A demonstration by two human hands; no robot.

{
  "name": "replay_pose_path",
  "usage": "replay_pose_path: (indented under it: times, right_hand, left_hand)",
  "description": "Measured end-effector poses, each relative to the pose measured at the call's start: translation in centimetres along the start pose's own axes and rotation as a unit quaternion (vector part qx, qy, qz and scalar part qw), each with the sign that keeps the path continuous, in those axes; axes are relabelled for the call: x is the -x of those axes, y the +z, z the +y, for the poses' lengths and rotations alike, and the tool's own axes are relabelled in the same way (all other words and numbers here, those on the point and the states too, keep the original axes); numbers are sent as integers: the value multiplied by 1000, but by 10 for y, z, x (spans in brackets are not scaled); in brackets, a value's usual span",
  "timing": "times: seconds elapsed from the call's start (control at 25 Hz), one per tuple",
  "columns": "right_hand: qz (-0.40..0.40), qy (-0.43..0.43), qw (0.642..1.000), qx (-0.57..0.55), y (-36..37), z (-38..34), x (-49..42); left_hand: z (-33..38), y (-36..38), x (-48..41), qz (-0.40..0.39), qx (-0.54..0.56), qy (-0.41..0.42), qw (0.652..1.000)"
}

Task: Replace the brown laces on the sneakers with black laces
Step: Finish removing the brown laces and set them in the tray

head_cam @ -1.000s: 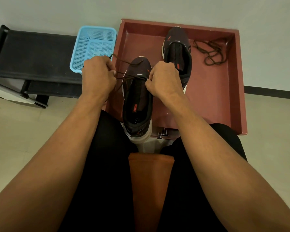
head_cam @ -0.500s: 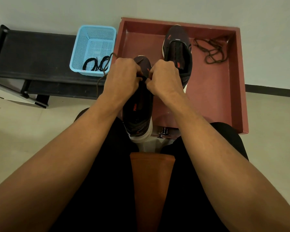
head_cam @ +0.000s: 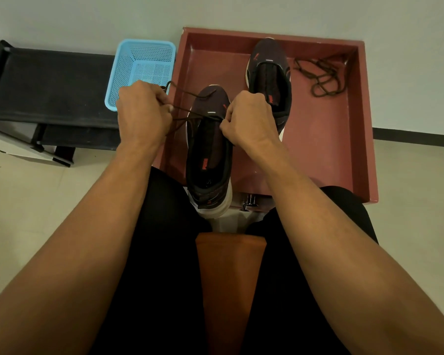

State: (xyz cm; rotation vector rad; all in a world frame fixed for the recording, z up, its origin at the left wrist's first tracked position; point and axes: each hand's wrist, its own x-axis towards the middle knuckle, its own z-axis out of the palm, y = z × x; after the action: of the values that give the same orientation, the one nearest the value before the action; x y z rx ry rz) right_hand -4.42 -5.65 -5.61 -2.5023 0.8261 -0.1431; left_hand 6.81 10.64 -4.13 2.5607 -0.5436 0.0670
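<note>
**Over the lap: lacing the near sneaker at the toe eyelets**

Between the thighs, heel toward the person, sits the near dark mesh sneaker with a white sole (head_cam: 208, 155). Its toe reaches over the front wall of the red-brown square tray (head_cam: 318, 139).

- Left hand (head_cam: 142, 111): fingers curled, gripping the strands of a thin dark lace (head_cam: 198, 114), drawn out to the left of the toe.
- Right hand (head_cam: 250, 121): fingers curled, pinching the same lace at the right eyelet row.
- Lace colour is too dark to call. A brown one is already out, so I'd judge this is the black one going in.

Doing this step well:
- Even up both ends before going on, or one side runs short at the top.
- Keep the lace flat with no twist through the eyelet.
- Pull along the eyelet axis and hold the upper steady with the other hand.
- Tension snug, not puckering the mesh.

Containers:
- Tray: the second dark sneaker (head_cam: 267, 73) is at the back, toe toward the wall. A loose tangle of brown lace (head_cam: 318, 76) lies just beside it in the far right corner.
- Light blue perforated plastic basket (head_cam: 139, 62) sits on the black worktop (head_cam: 49, 83), left of the tray. No lace shows in the visible part, and the left hand covers its near corner.
</note>
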Motion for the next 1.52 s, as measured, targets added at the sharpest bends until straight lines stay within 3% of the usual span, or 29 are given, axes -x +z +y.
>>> replay_pose_path:
  times: [0.12,0.32,0.44,0.6,0.8,1.04,1.4,1.52]
  right_hand:
    - [2,1,1000,-1,-1,1,0]
    - [-4,0,1000,1,-5,2,1]
    - [-11,6,1000,1,-7,1,1]
    - [-7,0,1000,4,-6,0,2]
    - [-6,2,1000,0,-5,0,2]
    - [1,15,1000,1,-4,7,-2]
    - [-3,19,1000,-7,-3,9,-2]
    - [3,8,1000,-12,-6,5,2]
  left_hand:
    - [5,0,1,-10,4,18,1000]
    - [36,11,12,-99,23,198,975]
    - [44,22,13,-132,-25,213,968]
    - [41,24,12,-107,-68,223,966]
    - [44,26,12,-104,-54,201,972]
    - [7,9,-3,-21,10,45,999]
    - [2,10,-6,18,12,26,999]
    - [8,7,0,-3,26,19,999]
